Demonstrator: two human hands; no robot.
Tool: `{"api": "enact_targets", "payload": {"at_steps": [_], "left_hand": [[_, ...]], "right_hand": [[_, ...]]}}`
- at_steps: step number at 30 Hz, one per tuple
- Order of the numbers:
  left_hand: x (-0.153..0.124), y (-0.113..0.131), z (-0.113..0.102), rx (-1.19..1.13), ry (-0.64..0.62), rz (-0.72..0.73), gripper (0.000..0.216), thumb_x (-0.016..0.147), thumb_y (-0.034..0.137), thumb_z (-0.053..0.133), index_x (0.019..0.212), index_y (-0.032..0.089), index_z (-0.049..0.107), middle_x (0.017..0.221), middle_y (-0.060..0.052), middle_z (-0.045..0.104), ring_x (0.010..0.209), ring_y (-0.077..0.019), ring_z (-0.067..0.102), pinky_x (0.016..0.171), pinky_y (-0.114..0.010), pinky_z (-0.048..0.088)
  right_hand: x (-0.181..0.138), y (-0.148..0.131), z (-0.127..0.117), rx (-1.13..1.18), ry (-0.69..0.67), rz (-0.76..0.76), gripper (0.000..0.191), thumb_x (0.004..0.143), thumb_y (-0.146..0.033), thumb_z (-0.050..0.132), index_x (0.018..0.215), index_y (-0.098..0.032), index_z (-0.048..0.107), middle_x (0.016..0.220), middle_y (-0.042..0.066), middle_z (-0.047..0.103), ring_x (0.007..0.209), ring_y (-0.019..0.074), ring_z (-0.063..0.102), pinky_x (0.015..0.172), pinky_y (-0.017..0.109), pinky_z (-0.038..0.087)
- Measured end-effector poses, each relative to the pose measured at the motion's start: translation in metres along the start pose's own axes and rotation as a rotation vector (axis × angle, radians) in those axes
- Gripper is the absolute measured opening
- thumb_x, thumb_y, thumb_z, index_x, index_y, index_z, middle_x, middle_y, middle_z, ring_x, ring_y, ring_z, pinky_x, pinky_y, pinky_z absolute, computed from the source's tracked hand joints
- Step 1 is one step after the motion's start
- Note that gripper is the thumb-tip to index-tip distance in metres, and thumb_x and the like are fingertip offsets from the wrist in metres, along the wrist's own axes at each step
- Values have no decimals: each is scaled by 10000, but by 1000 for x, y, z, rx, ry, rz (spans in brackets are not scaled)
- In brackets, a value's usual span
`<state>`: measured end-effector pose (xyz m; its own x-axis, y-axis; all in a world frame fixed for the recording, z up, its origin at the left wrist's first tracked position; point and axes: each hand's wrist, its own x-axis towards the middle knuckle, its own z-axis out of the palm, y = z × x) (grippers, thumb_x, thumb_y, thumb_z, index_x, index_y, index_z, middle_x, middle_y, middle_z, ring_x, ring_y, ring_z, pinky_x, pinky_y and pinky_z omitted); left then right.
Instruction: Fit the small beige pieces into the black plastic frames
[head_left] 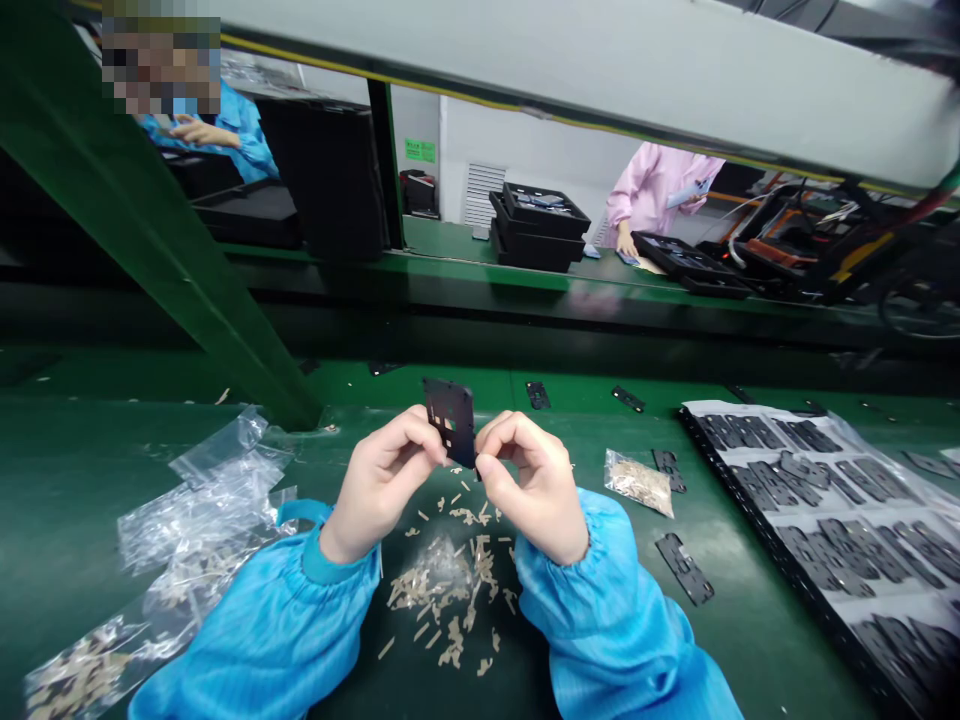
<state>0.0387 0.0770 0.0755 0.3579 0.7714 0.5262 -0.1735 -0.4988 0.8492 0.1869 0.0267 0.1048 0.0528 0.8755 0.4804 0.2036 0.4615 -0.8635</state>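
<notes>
A thin black plastic plate with cut-outs (452, 420) is held upright in front of me, between both hands. My left hand (390, 475) pinches its left lower side with thumb and fingers. At its lower right edge, the fingers of my right hand (534, 480) are closed on the plate. Below my hands, small beige pieces (454, 640) lie scattered on the green table (600, 620). A crumpled clear bag (442, 565) sits among them. Whether a small piece is also between my fingers cannot be made out.
Clear plastic bags (202, 510) lie on the left, one with brown pieces. To the right are a small filled bag (639, 482), a loose black plate (684, 568) and a tray (757, 530) with rows of black plates. A slanted green post (187, 270) stands left; two people work beyond.
</notes>
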Motion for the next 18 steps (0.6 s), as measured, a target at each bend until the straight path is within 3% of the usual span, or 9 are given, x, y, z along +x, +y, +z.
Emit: {"api": "enact_targets", "payload": {"at_steps": [8,14,18], "left_hand": [[-1,6,4,-187,-31,-141,146,814,272,559,695,188,557,684,-16,539,664,-141,537,607,-277,444],[2,12,6,-337,-6,-246,120,767,243,614,679,171,575,659,-1,518,602,-109,513,567,-238,420],[1,17,8,-521,-13,-392,91,729,188,646,673,156,582,665,13,529,584,-73,503,562,-186,403]], "right_hand": [[1,2,1,173,-71,100,78,791,-171,514,716,-178,494,676,-14,516,585,92,500,541,219,419],[0,5,-4,99,-181,-2,195,867,-283,462,697,-186,463,665,-9,478,613,110,446,577,254,374],[1,9,-4,116,-272,-87,190,890,-287,420,723,-197,427,703,4,477,663,129,455,625,275,379]]}}
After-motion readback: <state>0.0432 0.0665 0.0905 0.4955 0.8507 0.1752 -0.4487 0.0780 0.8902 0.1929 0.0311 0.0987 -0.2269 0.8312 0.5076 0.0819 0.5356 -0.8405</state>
